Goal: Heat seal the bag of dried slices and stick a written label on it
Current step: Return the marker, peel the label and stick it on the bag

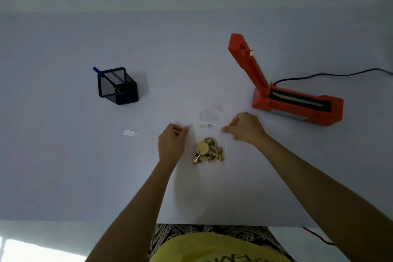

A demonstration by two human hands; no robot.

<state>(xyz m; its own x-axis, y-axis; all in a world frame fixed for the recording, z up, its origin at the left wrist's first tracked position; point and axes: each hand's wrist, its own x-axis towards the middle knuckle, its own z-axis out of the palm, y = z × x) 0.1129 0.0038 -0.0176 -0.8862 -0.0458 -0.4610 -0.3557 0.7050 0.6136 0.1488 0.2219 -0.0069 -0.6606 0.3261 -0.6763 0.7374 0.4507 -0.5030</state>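
A clear plastic bag lies flat on the white table, with dried slices heaped at its near end. A small white label with writing sits on the bag's upper part. My left hand pinches the bag's left edge near the top. My right hand pinches the right edge at the same height. The orange heat sealer stands to the right with its lid raised.
A black mesh pen holder with a blue pen stands at the left. A small white strip lies left of my left hand. The sealer's black cord runs off to the right. The table's near edge is close to my body.
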